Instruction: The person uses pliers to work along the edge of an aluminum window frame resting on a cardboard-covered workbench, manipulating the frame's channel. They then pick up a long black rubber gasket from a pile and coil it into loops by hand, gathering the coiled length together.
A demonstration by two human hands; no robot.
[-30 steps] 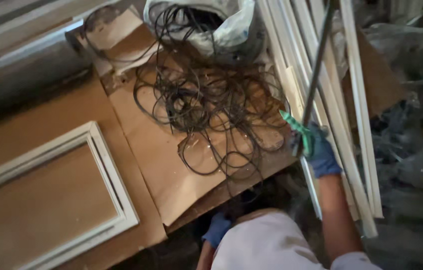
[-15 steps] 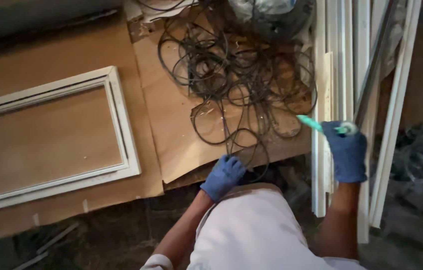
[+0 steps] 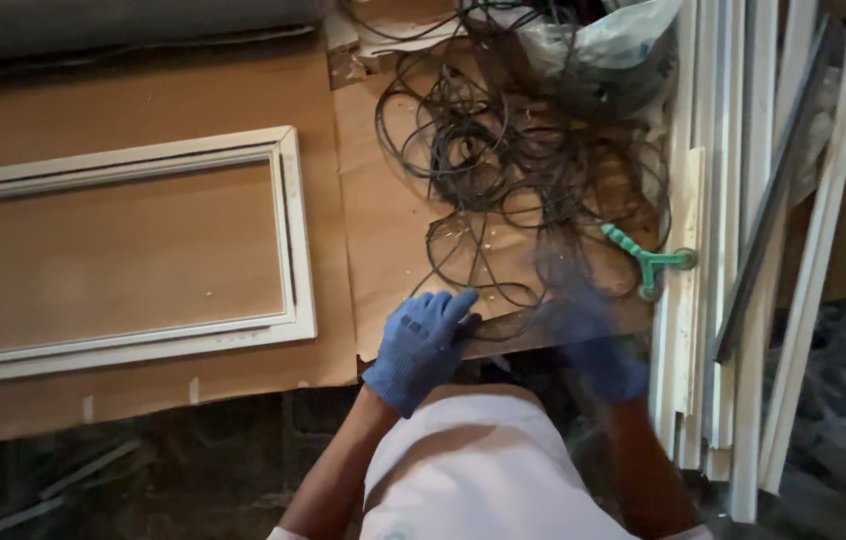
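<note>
Right hand (image 3: pixel 598 345) has let go of the green tool (image 3: pixel 648 260), now lying by the white strips (image 3: pixel 688 300), and is blurred so I can't tell its fingers, while left hand (image 3: pixel 421 345) pinches the tangled black cable (image 3: pixel 503 180) at the board edge.

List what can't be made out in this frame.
- Right hand, head view: motion-blurred, so its grip is unreadable.
- Plastic bag, head view: cut by the top edge; contents hidden.
- Black cable tangle: strands overlap, ends untraceable.
- Left hand fingers: cable contact unclear.
</note>
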